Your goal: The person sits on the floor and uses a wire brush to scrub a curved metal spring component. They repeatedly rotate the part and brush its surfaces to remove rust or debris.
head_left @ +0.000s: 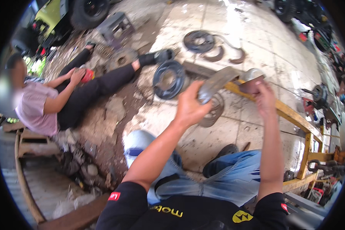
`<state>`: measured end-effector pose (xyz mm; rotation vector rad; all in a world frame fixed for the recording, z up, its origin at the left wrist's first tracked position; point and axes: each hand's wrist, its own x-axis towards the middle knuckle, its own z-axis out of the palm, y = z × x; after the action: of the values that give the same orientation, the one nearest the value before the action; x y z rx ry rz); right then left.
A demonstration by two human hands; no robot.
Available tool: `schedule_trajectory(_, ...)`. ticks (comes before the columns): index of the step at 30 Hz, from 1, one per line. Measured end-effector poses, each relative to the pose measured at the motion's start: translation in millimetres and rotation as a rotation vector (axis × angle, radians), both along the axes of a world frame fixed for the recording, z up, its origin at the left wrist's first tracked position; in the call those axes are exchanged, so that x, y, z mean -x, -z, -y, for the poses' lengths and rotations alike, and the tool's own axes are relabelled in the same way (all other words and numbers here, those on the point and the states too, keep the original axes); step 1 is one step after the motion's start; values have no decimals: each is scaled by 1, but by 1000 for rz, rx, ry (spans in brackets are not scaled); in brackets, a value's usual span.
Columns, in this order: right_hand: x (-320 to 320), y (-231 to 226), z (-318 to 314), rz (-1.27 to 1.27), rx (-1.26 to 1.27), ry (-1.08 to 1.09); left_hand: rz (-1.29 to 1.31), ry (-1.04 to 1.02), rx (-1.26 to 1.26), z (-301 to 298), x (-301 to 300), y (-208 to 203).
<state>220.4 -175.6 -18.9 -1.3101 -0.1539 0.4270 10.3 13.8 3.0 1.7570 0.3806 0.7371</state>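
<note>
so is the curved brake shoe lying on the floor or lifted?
Lifted: both hands, left hand and right hand, hold the brake shoe up above the tiled floor.

Seated person's face [15,76] at 9 o'clock blurred. Curved metal piece [218,82]: near end hidden behind left hand [189,105]. Vehicle [61,19] at 11 o'clock cut off.

The single head view looks steeply down, close over raised forearms, fisheye-bent toward the workshop floor [226,126].
</note>
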Motion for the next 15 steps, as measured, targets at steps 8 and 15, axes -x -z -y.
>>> schedule_trajectory(8,26,4,2,778,388,-131,-216,42,-295,11,5,-5)
schedule_trajectory(15,61,-25,-13,691,369,-399,-260,57,-364,7,6,-6)
